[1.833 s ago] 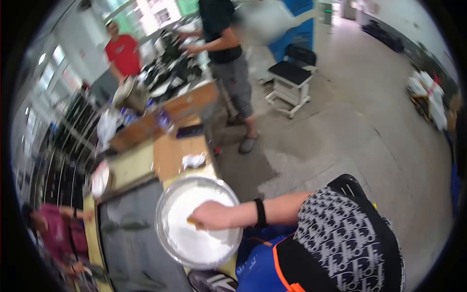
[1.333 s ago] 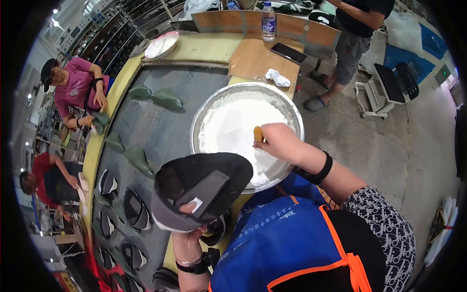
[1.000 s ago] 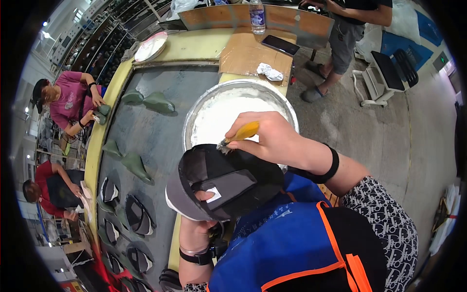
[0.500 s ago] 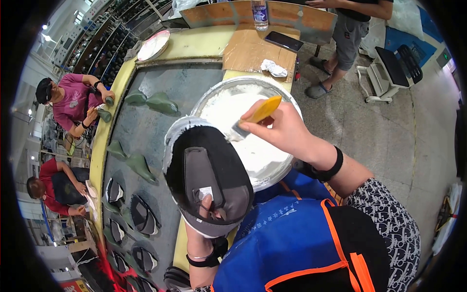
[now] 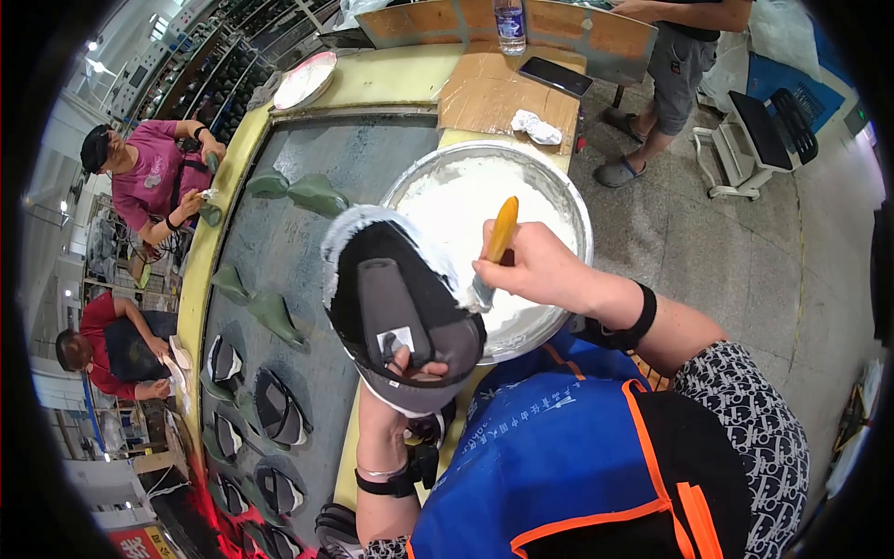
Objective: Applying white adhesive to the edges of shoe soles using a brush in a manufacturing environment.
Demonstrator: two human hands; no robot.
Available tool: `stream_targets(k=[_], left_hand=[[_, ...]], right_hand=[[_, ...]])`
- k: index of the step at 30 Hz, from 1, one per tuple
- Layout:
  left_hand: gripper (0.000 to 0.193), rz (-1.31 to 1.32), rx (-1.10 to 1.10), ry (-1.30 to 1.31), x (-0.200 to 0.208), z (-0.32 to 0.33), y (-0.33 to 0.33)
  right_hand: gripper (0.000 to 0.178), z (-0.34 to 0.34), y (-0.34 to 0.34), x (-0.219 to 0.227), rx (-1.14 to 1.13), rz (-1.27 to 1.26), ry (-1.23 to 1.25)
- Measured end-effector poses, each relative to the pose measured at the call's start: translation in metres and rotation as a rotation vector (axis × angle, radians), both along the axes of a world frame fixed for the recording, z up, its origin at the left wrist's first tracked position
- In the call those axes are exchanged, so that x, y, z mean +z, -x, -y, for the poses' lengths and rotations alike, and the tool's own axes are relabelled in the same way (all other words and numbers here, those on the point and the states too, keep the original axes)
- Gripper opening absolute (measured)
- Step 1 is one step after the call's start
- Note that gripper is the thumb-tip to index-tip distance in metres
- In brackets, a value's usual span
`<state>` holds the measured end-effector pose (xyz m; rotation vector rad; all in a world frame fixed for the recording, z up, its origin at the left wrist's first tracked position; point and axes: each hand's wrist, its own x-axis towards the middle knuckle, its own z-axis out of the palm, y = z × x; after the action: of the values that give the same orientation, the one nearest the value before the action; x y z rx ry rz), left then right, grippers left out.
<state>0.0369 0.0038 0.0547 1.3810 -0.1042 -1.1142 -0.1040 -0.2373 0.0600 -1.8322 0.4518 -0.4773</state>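
Note:
My left hand (image 5: 384, 417) grips a grey and black shoe upper (image 5: 396, 289) near its lower end, with fingertips showing against the grey lining. White paste coats the upper's top and right edge. In my right hand (image 5: 538, 265) is a paintbrush (image 5: 504, 226), its yellow handle pointing up. The brush's bristles, whitened with paste, meet the right edge of the upper. Beneath the brush and partly behind the upper is a wide metal basin (image 5: 585, 219) of white paste (image 5: 456, 191).
A grey-topped table (image 5: 372, 149) with yellow edges carries green shoe lasts (image 5: 270, 317) and several shoe uppers (image 5: 277, 407). Cardboard (image 5: 475, 98) holds a phone (image 5: 556, 76), bottle (image 5: 510, 28) and crumpled tissue (image 5: 537, 127). Two people work across the table; another stands at upper right.
My right hand has brought the brush from over the paste down to the upper's right edge, its handle now more upright. More white shows along that edge. The upper has tilted slightly.

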Motion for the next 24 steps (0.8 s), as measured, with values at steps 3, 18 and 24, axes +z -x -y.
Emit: stream_targets(k=[3, 18, 24], left_hand=[[0.022, 0.129, 0.066, 0.064, -0.001, 0.012, -0.002], [0.062, 1.511, 0.003, 0.334, -0.015, 0.042, -0.03], [0.063, 1.369, -0.047, 0.262, 0.007, 0.043, -0.016]], right_hand=[[0.023, -0.002, 0.009, 0.004, 0.06, -0.082, 0.0], [0.035, 0.007, 0.005, 0.033, 0.133, -0.046, 0.252], [0.033, 0.011, -0.003, 0.045, 0.04, 0.115, 0.235]])
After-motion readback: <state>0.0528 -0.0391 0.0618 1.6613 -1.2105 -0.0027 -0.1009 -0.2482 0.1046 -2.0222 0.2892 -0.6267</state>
